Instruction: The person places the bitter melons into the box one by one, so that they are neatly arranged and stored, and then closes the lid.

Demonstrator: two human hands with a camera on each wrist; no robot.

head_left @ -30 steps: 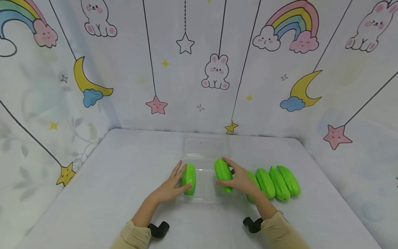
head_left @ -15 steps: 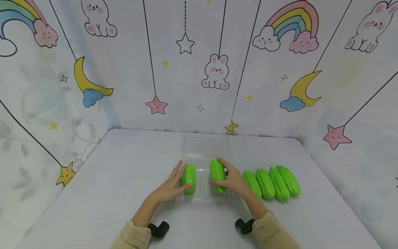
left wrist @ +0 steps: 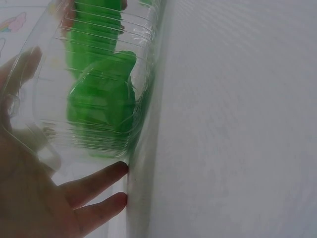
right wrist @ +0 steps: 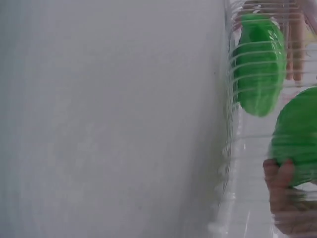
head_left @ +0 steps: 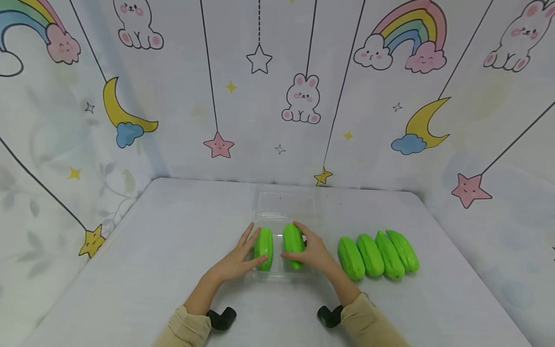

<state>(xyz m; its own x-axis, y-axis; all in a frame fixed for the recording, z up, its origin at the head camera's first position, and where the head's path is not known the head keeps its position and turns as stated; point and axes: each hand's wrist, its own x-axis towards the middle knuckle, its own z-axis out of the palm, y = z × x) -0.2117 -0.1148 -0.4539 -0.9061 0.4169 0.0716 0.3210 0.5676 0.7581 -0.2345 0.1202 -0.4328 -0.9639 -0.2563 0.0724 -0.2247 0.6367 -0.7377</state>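
Note:
A clear plastic box (head_left: 277, 276) lies on the white table with its lid (head_left: 287, 203) folded back. Inside it, along the left wall, is one glossy green ridged fruit (head_left: 263, 249). My right hand (head_left: 314, 251) grips a second green ridged fruit (head_left: 293, 245) between thumb and fingers, over the middle of the box. In the right wrist view, fingertips (right wrist: 280, 171) show against that fruit through the clear wall. My left hand (head_left: 236, 260) rests at the box's left side, fingers spread and fairly straight. The left wrist view shows two fingers (left wrist: 96, 186) outside the wall.
Several more green ridged fruits (head_left: 376, 255) lie in a row on the table (head_left: 173, 231), right of the box. Black angular devices (head_left: 222, 319) sit at both wrists. A printed cloth backdrop (head_left: 269, 106) with bunnies and stars rises behind the table.
My right hand has moved left with the green ridged fruit, closer to the one in the box. The nearest fruit of the row is now uncovered. My left hand has stayed in place.

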